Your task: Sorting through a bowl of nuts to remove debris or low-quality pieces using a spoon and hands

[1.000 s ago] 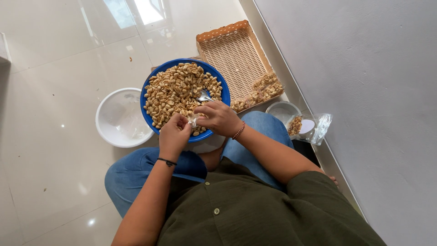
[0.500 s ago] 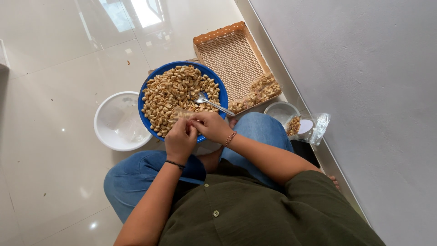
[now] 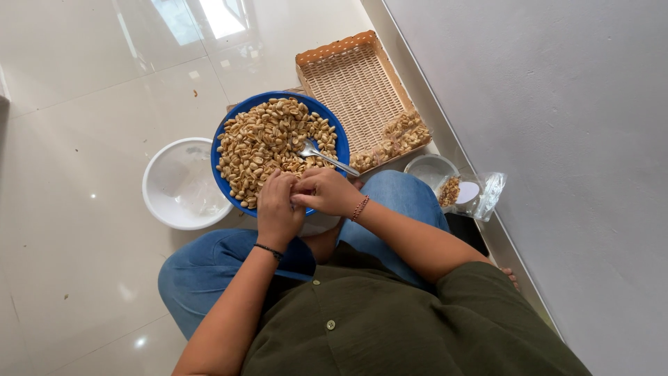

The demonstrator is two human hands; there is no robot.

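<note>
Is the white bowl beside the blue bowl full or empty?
Nearly empty: the white bowl shows its bare inside with only a faint thin film or skins, while the blue bowl is heaped with peanuts.

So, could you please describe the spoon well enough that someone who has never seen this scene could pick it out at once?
Start at the blue bowl of peanuts on the shiny floor, just beyond the person's two hands. On the bowl's right side lies a spoon, its scoop among the nuts and its handle slanting out over the rim. It is the only silvery metal thing there.

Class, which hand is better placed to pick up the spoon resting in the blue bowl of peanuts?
Right hand: the spoon handle points toward it, lying just beyond its knuckles; the left hand sits farther away.
</note>
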